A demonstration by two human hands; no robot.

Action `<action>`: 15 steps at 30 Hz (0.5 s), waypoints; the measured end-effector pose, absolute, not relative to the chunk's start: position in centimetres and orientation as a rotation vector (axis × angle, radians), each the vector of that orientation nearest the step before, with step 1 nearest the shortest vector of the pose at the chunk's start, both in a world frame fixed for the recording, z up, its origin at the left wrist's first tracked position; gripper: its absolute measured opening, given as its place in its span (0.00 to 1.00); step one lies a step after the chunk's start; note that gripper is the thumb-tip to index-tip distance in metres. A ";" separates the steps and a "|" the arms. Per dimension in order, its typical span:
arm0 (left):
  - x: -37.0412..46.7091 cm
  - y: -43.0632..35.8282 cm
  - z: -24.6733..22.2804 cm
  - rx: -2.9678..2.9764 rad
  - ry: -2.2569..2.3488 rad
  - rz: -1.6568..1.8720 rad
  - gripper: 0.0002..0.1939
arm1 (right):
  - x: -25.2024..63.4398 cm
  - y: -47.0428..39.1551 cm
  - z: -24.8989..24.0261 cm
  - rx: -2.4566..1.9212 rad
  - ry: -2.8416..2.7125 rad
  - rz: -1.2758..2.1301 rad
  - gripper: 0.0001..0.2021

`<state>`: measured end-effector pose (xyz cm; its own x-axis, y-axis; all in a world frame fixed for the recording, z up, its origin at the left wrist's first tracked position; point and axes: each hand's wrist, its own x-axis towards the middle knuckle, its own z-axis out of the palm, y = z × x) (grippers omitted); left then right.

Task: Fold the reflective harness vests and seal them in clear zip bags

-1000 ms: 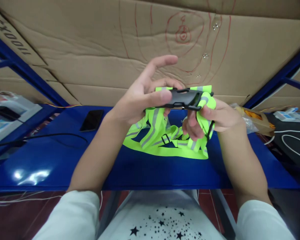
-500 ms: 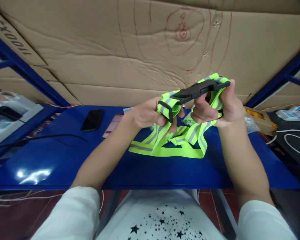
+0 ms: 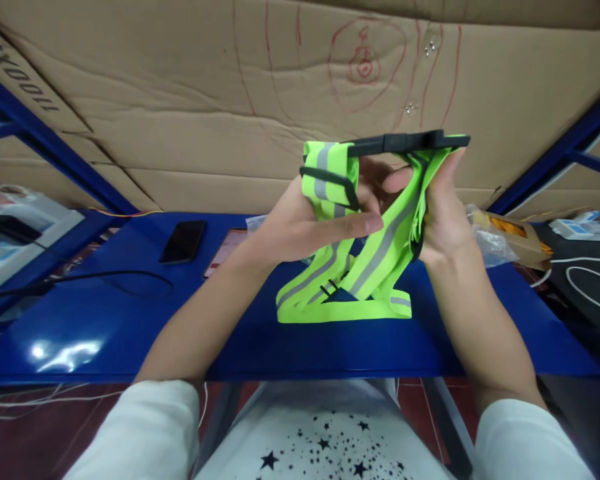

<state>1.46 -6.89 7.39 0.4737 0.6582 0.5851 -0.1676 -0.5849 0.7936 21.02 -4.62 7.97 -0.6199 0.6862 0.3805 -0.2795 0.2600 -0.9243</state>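
A neon-yellow reflective harness (image 3: 345, 312) with grey stripes is held up above the blue table, its lower loops hanging near the tabletop. Across its top runs a black plastic buckle (image 3: 405, 142), its two halves joined. My left hand (image 3: 315, 223) is closed around the strap at the left, below a black slider (image 3: 330, 180), with the thumb reaching right across the webbing. At the right, my right hand (image 3: 443, 207) grips the bunched straps under the buckle's end, its thumb up near the buckle. Some fingers of both hands are hidden behind the webbing.
On the blue table (image 3: 105, 313) lie a black phone (image 3: 183, 241) and a second phone (image 3: 225, 252) with a lit screen, partly behind my left forearm. Clear plastic wrapping (image 3: 493, 240) and a cardboard box (image 3: 520, 237) sit at right. Cardboard (image 3: 180, 100) stands behind.
The buckle has risen and turned more level. My left thumb has stretched right across the straps, and both hands have moved closer together. The hanging loops have shifted and drawn narrower.
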 end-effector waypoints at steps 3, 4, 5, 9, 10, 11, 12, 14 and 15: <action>2.7 -7.1 7.2 1.813 0.550 1.369 0.23 | 20.4 -3.8 7.3 -0.477 -1.615 1.324 0.30; 3.1 -7.1 7.0 1.786 0.546 1.350 0.27 | 20.2 -3.6 7.1 -0.513 -1.582 1.274 0.29; 3.3 -7.0 6.9 1.766 0.529 1.318 0.29 | 20.1 -3.3 6.9 -0.552 -1.569 1.225 0.29; 3.6 -6.4 6.4 1.730 0.487 1.239 0.28 | 20.0 -2.7 6.3 -0.706 -1.660 0.983 0.33; 3.6 -6.2 6.2 1.724 0.493 1.239 0.28 | 20.1 -2.5 6.1 -0.729 -1.689 0.894 0.33; 3.6 -6.0 6.1 1.712 0.502 1.245 0.29 | 20.1 -2.4 6.0 -0.738 -1.712 0.796 0.33; 3.6 -5.9 5.9 1.692 0.510 1.255 0.29 | 20.2 -2.3 5.8 -0.732 -1.733 0.694 0.32; 3.7 -5.6 5.7 1.644 0.512 1.265 0.29 | 20.5 -2.2 5.8 -0.701 -1.771 0.502 0.29; 3.7 -5.6 5.7 1.630 0.506 1.258 0.28 | 20.6 -2.2 5.8 -0.690 -1.789 0.437 0.27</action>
<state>3.73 -5.59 5.71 0.3779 0.7851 0.4907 -0.2268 -0.4354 0.8712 20.60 -2.17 5.83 -0.2151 0.6473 0.7313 0.2376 0.7610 -0.6037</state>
